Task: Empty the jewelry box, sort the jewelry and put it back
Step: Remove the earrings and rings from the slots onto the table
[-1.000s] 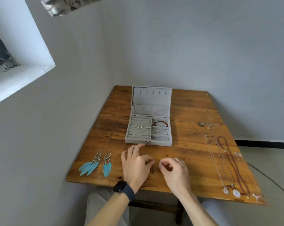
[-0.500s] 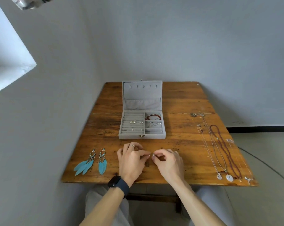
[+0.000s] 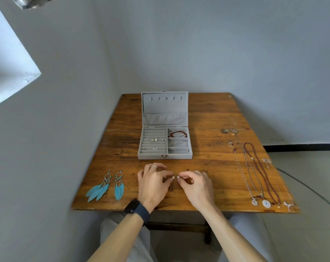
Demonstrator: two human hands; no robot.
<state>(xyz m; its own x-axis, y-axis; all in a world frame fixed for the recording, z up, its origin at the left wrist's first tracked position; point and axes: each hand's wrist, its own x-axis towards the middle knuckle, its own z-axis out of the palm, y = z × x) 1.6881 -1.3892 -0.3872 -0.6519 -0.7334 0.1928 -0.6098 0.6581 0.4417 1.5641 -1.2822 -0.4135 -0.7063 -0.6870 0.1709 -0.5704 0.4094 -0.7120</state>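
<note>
Here, left hand (image 3: 152, 184) and right hand (image 3: 196, 186) together pinch a tiny jewelry piece (image 3: 175, 177), near the jewelry box (image 3: 165, 157).

The left hand (image 3: 152, 183) carries a silver ring (image 3: 154, 166) on one finger and a black smartwatch (image 3: 136, 209) at the wrist; trousers (image 3: 122, 239) are light grey.

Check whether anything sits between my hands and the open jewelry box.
Nothing visible. The left hand and right hand pinch a small piece just before the jewelry box; only bare table lies between. Feather earrings lie off left, necklaces off right.
</note>
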